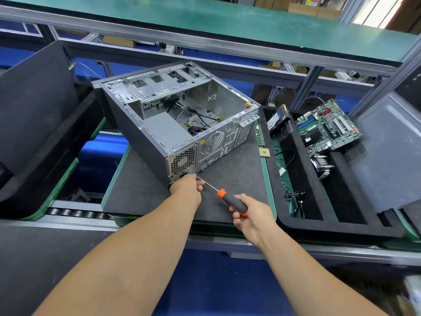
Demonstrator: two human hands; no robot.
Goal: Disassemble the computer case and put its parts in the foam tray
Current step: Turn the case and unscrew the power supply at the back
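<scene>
The computer case (173, 117) lies open-side up on the bench's grey mat (232, 179), left of the foam tray (296, 142). It looks like stiff sheet steel, bulky, probably sharp-edged; hold it by the outer corners. The left hand (186, 188) braces its near rear corner, fingers curled on it. The right hand (250, 215) grips the screwdriver (230, 199), tip at the rear panel.

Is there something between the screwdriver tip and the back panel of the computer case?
Nothing visible blocks it. The screwdriver, gripped by the right hand, points at the lower rear corner of the computer case. The left hand rests beside the shaft, hiding the tip.
</scene>
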